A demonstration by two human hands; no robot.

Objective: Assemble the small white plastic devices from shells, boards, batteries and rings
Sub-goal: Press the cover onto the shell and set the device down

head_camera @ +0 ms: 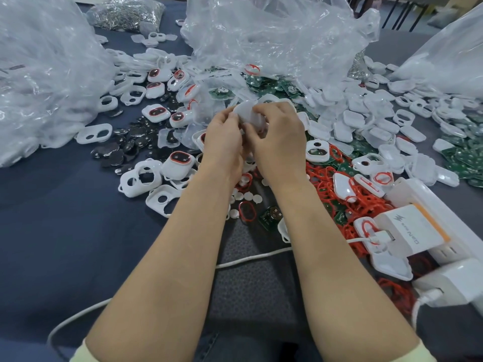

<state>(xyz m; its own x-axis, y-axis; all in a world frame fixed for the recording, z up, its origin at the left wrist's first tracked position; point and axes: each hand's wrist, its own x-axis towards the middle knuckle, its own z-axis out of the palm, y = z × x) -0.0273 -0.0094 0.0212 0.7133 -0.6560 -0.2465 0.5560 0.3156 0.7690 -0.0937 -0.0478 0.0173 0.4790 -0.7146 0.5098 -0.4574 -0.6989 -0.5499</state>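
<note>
Both hands meet above the middle of the table on one small white plastic device point(249, 113). My left hand point(223, 142) grips its left side and my right hand point(277, 137) pinches its top and right side with curled fingers. Most of the device is hidden behind the fingers. Finished white devices with red rings point(179, 162) lie to the left. Dark round batteries point(130, 142) are scattered beside them. Empty white shells point(138, 181) lie near my left forearm. Red rings point(339, 194) and green boards point(270, 216) lie under and right of my right forearm.
Large clear plastic bags stand at the far left point(44, 74), the back centre point(274, 35) and the far right point(449, 58). A white power strip with chargers point(418, 231) sits at the right edge, and its white cable point(248, 258) runs across the front. White lids point(366, 121) pile up at the right.
</note>
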